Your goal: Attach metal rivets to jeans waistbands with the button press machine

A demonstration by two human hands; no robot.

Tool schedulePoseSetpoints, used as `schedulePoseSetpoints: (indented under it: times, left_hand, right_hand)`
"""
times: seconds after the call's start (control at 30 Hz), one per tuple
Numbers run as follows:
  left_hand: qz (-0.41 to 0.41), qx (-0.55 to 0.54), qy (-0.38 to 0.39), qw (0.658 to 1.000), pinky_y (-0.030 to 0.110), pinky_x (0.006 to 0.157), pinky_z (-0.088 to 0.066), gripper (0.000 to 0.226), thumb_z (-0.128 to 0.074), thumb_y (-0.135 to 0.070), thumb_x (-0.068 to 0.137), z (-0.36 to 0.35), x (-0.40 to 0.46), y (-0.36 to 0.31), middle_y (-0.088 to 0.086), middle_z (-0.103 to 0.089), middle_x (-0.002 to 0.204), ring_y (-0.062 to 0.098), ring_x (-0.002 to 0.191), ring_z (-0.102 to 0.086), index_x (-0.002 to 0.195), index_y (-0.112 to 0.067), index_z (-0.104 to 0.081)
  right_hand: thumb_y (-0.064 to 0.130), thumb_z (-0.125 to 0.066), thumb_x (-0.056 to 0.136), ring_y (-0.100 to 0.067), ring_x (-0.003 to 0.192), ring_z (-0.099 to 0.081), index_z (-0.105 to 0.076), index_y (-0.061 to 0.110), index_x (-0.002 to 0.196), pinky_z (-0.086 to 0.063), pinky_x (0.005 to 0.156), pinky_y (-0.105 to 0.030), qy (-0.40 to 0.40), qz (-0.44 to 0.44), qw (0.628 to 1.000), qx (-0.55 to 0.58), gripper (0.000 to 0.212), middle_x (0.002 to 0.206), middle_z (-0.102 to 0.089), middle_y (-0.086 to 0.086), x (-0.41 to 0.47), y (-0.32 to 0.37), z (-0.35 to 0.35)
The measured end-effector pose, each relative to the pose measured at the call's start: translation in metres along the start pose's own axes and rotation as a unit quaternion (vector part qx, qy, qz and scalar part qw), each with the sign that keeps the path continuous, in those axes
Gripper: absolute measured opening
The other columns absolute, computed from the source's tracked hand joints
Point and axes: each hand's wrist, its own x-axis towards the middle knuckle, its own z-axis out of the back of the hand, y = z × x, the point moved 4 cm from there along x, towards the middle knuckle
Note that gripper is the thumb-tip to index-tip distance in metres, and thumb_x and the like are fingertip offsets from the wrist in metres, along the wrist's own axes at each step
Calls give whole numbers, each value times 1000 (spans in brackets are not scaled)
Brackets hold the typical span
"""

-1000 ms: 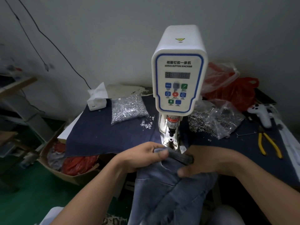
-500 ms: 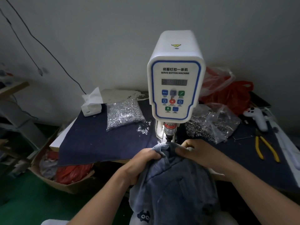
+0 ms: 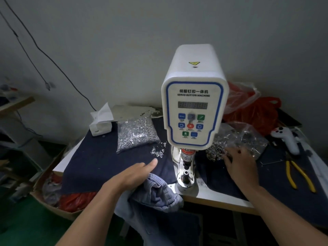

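Right at the front edge of the worktop (image 3: 209, 196), the jeans (image 3: 156, 194) are bunched up in a loose heap just left of the button press machine (image 3: 194, 110), with most of the denim hanging off toward the floor. The left hand (image 3: 134, 174) lies on that heap with fingers straight, so its grip is wide and it's holding nothing, just resting there. The right hand (image 3: 239, 164) is over at the pile of dark rivets (image 3: 215, 153) spilling from the clear bag (image 3: 243, 137); its fingers are spread over the pile, grip loose, and I can't tell if a rivet is pinched under them yet. The lower die (image 3: 185, 174) is bare, no waistband on it. So, what could go sideways: with that much weight dangling and only a flat palm on top, I'd guess the jeans could slide off the edge the second the left hand lifts. Grabbing blind from a tangled pile could also pull up two rivets, or one the wrong way up, and that would set crooked. There's a second bag of silver studs (image 3: 136, 134) and loose ones (image 3: 158, 151) on the left, so mixing parts seems possible too. And fingers near that die when it fires, obviously not great.
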Motion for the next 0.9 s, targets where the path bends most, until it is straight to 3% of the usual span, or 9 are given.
schedulePoseSetpoints:
  times: [0.07, 0.13, 0.2, 0.27, 0.37, 0.47, 0.63, 0.8, 0.9]
  left_hand:
    - [-17, 94, -66, 993, 34, 66, -38, 46, -44, -61, 91, 8, 15, 0, -9, -54, 69, 22, 77, -57, 64, -25, -53]
    - [-5, 111, -153, 982, 36, 56, -36, 42, -50, -47, 82, 9, 26, -1, -2, -47, 52, 23, 58, -47, 53, -17, -45]
    - [18, 73, -259, 963, 34, 65, -44, 24, -58, -46, 90, 6, 32, -1, -7, -66, 72, 20, 72, -59, 75, -27, -62]
    - [27, 81, -317, 945, 34, 68, -44, 14, -59, -50, 96, -1, 34, -4, -11, -67, 84, 19, 77, -58, 98, -36, -58]
    - [23, 113, -326, 938, 33, 64, -42, 17, -58, -51, 99, -7, 47, -7, -12, -64, 81, 22, 77, -61, 103, -35, -55]
    - [25, 137, -310, 940, 34, 66, -42, 13, -60, -46, 100, -9, 56, -10, -7, -65, 86, 26, 83, -64, 107, -35, -63]
    - [34, 137, -338, 930, 32, 60, -41, 12, -57, -38, 101, -12, 54, -9, -9, -60, 79, 21, 71, -52, 106, -37, -69]
    - [28, 135, -357, 924, 31, 58, -40, 14, -56, -36, 101, -14, 52, -9, -12, -57, 74, 21, 69, -54, 103, -37, -70]
    - [13, 124, -353, 927, 31, 61, -43, 12, -59, -42, 100, -14, 51, -9, -9, -70, 85, 25, 79, -66, 105, -38, -68]
  right_hand:
    - [31, -55, 100, -35, 99, -54, -58, 11, 117, -51, 82, -47, -44, -58, 995, 69, 26, 114, -54, -15, 4, -5, 3]
    - [31, -45, 103, -34, 97, -56, -57, 10, 114, -48, 78, -44, -55, -99, 988, 102, 26, 113, -58, -15, 13, -12, 3]
    - [29, -43, 104, -35, 96, -58, -61, 10, 113, -45, 76, -42, -31, -100, 990, 94, 27, 111, -62, -17, 20, -16, 0]
    - [31, -47, 103, -37, 99, -59, -59, 13, 123, -48, 78, -44, -26, -93, 992, 81, 30, 116, -61, -17, 18, -14, 0]
    - [29, -67, 93, -36, 91, -55, -56, 16, 122, -50, 71, -43, -83, 25, 996, 28, 34, 108, -52, -14, 8, 0, 2]
    - [26, -79, 83, -32, 89, -50, -67, 16, 114, -45, 72, -43, -70, 147, 985, -54, 34, 98, -48, -10, 8, 6, -4]
    - [20, -83, 81, -30, 82, -49, -75, 12, 88, -37, 70, -40, -62, 158, 983, -72, 13, 87, -51, -8, 9, 6, -10]
    - [14, -84, 81, -32, 81, -53, -73, 11, 85, -39, 71, -41, -79, 158, 983, -56, 12, 83, -59, -6, 9, 6, -9]
    - [19, -82, 83, -30, 82, -54, -72, 13, 83, -42, 74, -43, -62, 134, 988, -45, 12, 81, -61, -4, 9, 4, -9]
